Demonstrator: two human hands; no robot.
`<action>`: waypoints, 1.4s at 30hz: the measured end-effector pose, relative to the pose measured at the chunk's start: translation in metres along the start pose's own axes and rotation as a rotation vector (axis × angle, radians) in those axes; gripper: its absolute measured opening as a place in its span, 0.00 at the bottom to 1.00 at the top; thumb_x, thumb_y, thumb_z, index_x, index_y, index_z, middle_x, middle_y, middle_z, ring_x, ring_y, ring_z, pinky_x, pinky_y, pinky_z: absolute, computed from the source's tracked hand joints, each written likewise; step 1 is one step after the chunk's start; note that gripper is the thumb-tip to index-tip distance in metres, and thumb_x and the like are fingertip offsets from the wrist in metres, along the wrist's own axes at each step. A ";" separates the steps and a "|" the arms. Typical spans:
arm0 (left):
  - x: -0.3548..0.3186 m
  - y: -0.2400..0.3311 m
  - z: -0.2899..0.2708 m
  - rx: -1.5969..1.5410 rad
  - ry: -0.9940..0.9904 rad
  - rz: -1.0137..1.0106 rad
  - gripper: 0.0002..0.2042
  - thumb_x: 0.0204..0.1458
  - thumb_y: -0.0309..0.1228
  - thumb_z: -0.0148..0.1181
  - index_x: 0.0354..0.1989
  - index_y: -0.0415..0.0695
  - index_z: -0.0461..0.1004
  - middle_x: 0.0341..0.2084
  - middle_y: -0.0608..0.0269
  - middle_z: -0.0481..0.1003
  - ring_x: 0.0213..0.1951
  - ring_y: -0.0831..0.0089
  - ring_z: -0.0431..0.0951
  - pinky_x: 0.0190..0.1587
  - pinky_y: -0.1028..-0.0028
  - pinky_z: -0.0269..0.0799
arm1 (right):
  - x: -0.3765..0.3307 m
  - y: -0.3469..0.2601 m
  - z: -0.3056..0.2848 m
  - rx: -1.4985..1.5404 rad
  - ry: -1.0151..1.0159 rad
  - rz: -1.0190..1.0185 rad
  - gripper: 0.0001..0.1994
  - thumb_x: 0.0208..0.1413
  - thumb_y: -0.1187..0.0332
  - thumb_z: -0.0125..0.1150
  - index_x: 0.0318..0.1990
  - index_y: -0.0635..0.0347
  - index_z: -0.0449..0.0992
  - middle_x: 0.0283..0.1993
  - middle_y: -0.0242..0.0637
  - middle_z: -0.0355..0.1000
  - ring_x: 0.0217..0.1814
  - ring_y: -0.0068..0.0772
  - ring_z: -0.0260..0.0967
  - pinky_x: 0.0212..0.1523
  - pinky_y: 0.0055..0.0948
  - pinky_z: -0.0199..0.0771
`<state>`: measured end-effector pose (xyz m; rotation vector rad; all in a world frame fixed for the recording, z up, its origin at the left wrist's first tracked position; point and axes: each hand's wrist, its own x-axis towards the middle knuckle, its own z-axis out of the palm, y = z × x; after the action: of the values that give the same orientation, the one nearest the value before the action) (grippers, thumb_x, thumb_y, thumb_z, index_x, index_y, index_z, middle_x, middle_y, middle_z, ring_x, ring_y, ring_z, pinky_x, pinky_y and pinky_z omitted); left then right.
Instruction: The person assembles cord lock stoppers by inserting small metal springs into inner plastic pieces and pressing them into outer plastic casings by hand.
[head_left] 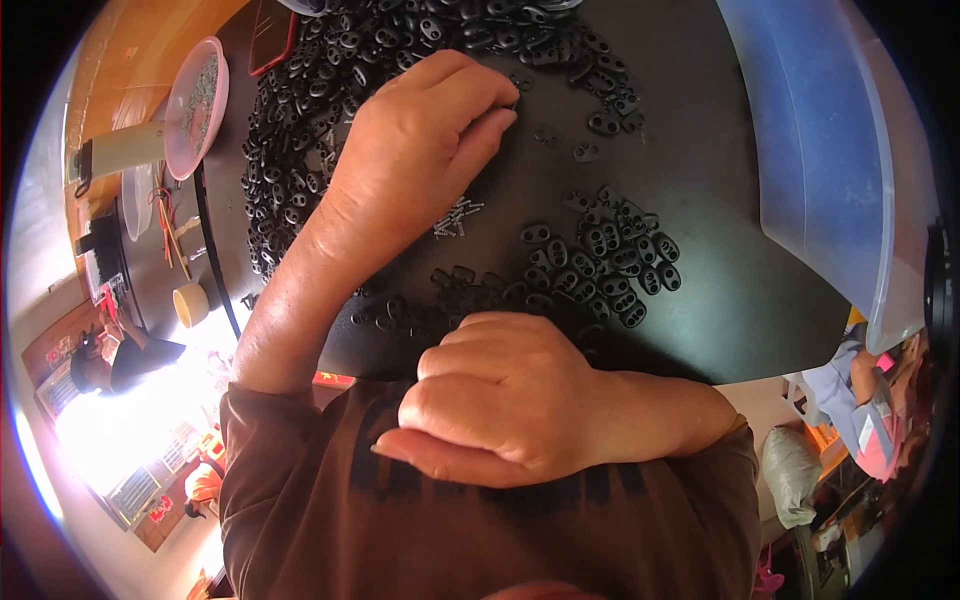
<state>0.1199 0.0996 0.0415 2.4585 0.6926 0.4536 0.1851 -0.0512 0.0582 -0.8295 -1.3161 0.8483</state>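
Head view shows left hand (420, 150) pinching among the large unsorted heap of black toggles (300, 150); right hand (500, 400) fisted, contents hidden; a small finished-looking cluster (610, 260) lies nearby.

Small black oval two-hole cord stoppers (610, 262) are spread flat in loose heaps over the dark table (720, 210), beside tiny metal springs (455, 217).
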 end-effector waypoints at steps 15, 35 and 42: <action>0.042 0.009 0.012 0.296 -0.333 0.311 0.08 0.42 0.23 0.59 0.28 0.42 0.65 0.24 0.58 0.66 0.31 0.55 0.69 0.33 0.64 0.66 | -0.005 -0.003 0.001 -0.014 0.017 -0.013 0.12 0.41 0.68 0.68 0.21 0.55 0.67 0.18 0.29 0.58 0.16 0.28 0.58 0.18 0.26 0.57; -0.169 0.025 -0.014 -1.159 0.063 -0.548 0.08 0.48 0.16 0.56 0.37 0.39 0.71 0.31 0.68 0.69 0.31 0.87 0.67 0.33 0.85 0.63 | 0.011 0.002 -0.015 -0.427 -0.121 0.248 0.05 0.44 0.79 0.62 0.30 0.64 0.73 0.23 0.31 0.67 0.20 0.18 0.61 0.21 0.19 0.59; -0.165 0.020 -0.015 -1.068 -0.070 -0.288 0.09 0.43 0.17 0.60 0.34 0.39 0.71 0.31 0.59 0.73 0.34 0.71 0.73 0.36 0.76 0.67 | 0.030 0.025 -0.027 -0.848 -0.213 0.252 0.04 0.45 0.79 0.59 0.29 0.63 0.70 0.24 0.33 0.66 0.24 0.28 0.63 0.25 0.24 0.62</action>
<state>-0.0131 -0.0007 0.0376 1.3447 0.5500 0.4550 0.2124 -0.0141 0.0475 -1.6242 -1.8162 0.5579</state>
